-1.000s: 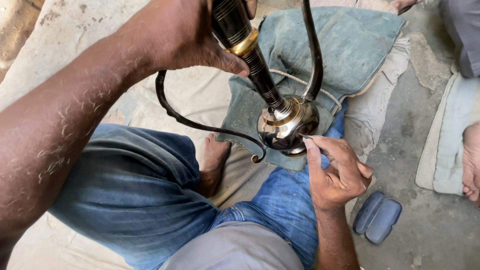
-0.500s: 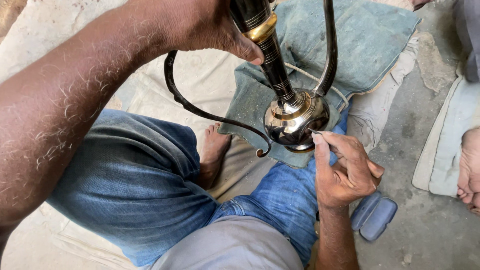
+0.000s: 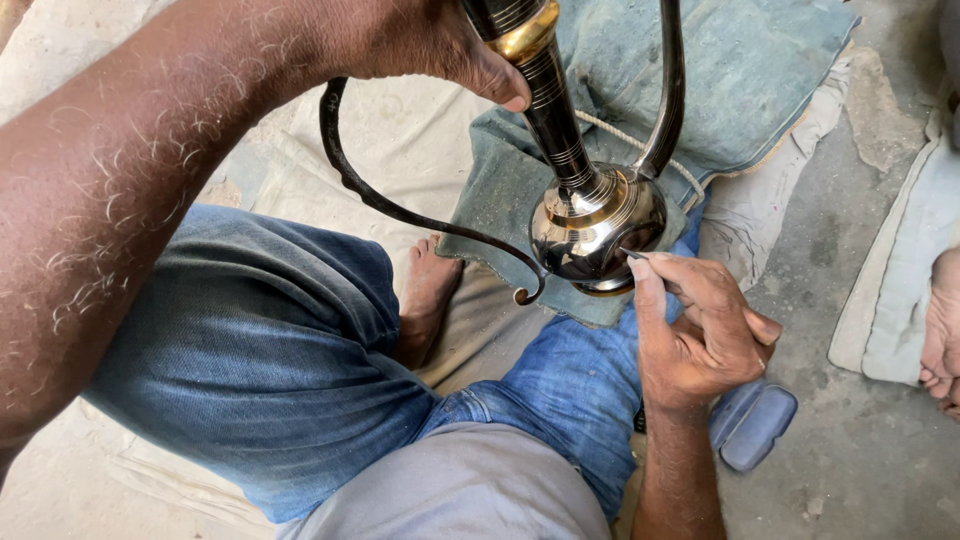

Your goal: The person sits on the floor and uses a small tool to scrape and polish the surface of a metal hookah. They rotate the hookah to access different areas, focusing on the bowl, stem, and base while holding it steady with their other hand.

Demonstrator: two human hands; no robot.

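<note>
Since the picture a second before, the brass piece had slid a little to the right in your view and come slightly closer, and your right hand had followed it, keeping its tool tip on the bulb. Your left hand had kept its hold high on the stem, and the blue slipper stayed by your right wrist.

Your left hand (image 3: 420,40) was closed around the upper stem of the dark brass lamp stand (image 3: 590,215), fingers wrapped above a bright gold band, thumb pressing on the stem just beneath it. Your right hand (image 3: 700,335) was closed in a pinch on a thin engraving tool (image 3: 650,262), its point touching the right side of the polished bulb.

The stand leaned from the upper middle down towards your right knee, its round bulb resting on the folded grey-green cloth (image 3: 760,70) that lay over your leg. The stem was black with fine cut rings showing brass; the bulb shone dark and mirror-like, with brass gleaming at its shoulder and lower edge. Two curved black arms sprang from the bulb: one swept left and near, ending in a small curl (image 3: 522,296) just beside the bulb, the other rose far and right.

You sat cross-legged in blue jeans (image 3: 260,360), a bare foot (image 3: 425,290) tucked under. Another person's bare foot (image 3: 942,330) showed at the right edge.
</note>
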